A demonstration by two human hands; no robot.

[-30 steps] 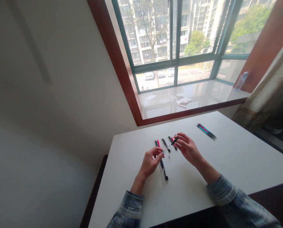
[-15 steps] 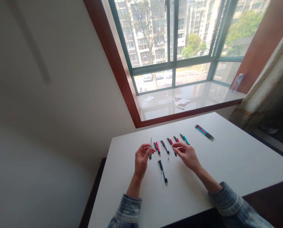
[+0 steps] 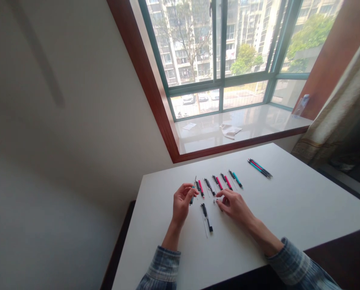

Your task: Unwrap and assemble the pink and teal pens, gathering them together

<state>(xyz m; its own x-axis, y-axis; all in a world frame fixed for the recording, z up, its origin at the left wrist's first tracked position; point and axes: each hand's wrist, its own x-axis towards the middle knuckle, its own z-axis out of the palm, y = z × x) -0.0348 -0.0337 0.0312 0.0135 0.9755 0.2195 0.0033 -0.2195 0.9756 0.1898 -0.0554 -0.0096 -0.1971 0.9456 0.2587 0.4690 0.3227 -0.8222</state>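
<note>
The left hand (image 3: 181,203) has a closed grip on a partly built teal and black pen (image 3: 192,200), which it holds over the table (image 3: 303,193) between thumb and bent fingers, with a thin shaft (image 3: 195,181) standing out at the top, slightly tilted. The right hand (image 3: 236,206) is low over the table, its fingers curved beside a small metallic piece (image 3: 214,201), perhaps a pen tip. This piece is too small in the view, so I cannot tell if the right grip is open or is closed on something. The step in hand seems to be the putting together of this pen, with its inner part exposed and the small piece within reach. In my judgement, the next move calls for a light and exact pinch by the right fingertips, while the left hand keeps the pen steady. Behind the hands lies a row of loose pen parts, among them a pink barrel (image 3: 228,182) and, at the right end, a teal barrel (image 3: 237,180). Nearer to the person, between the two forearms, are a black pen part (image 3: 204,210) and a thin white refill (image 3: 204,225). Well apart, toward the far right, several whole pens (image 3: 260,168) lie side by side.
</note>
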